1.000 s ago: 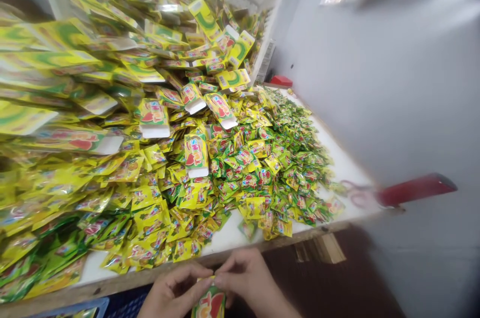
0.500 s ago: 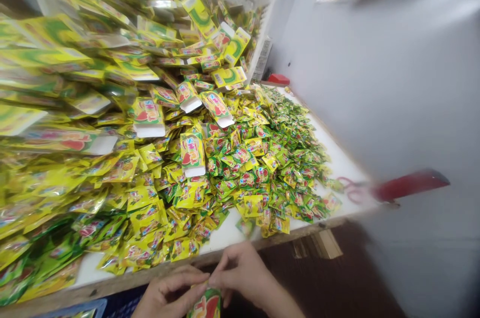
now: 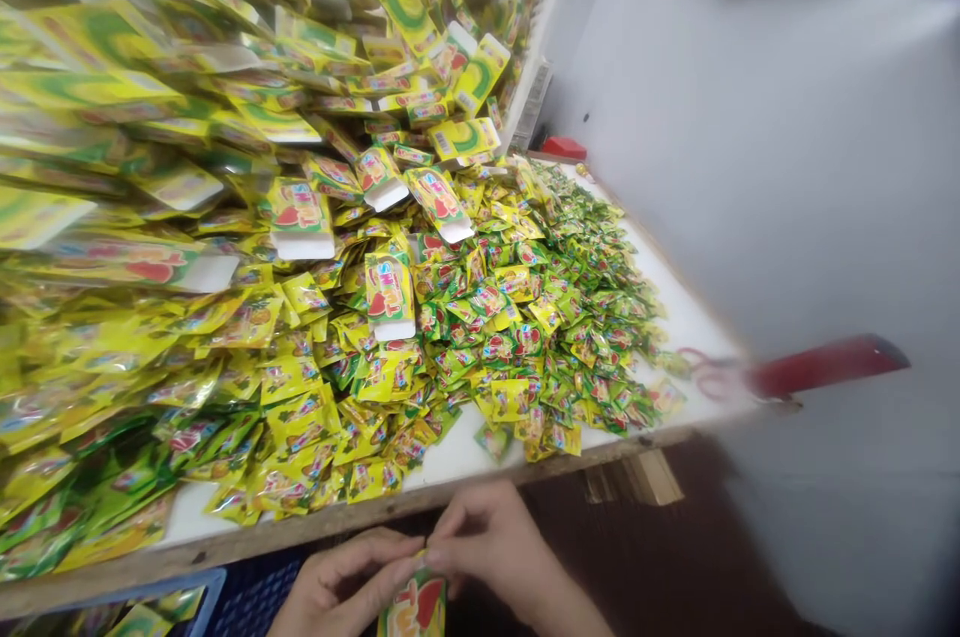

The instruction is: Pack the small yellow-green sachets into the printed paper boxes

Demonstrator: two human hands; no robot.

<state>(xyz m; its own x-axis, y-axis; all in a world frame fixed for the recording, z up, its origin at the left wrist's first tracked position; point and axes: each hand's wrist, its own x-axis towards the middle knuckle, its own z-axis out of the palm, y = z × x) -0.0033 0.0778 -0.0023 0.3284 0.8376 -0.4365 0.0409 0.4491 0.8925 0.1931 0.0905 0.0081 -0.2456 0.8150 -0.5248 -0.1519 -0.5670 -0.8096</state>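
Observation:
Both hands meet at the bottom of the view, just below the table's front edge. My left hand (image 3: 356,577) is closed around the side and top of a small yellow-green candy box (image 3: 414,607) with a red fruit printed on it. At the box's top end, my right hand (image 3: 487,542) pinches with thumb and forefinger. The lower part of the box is cut off by the frame. Small yellow and green candy packets (image 3: 495,317) lie heaped on the white table (image 3: 465,452) beyond the hands, with several open boxes (image 3: 390,292) on top.
A white perforated crate (image 3: 555,12) tipped at the back spills many boxes. Scissors (image 3: 709,375) and a red object (image 3: 832,365) lie at the table's right corner, near the wall. Below the edge at left is a blue basket (image 3: 214,602) with packets inside.
The view has tilted slightly down, showing more of the blue basket. Both hands stay on the box, and their fingers have shifted only slightly at its top.

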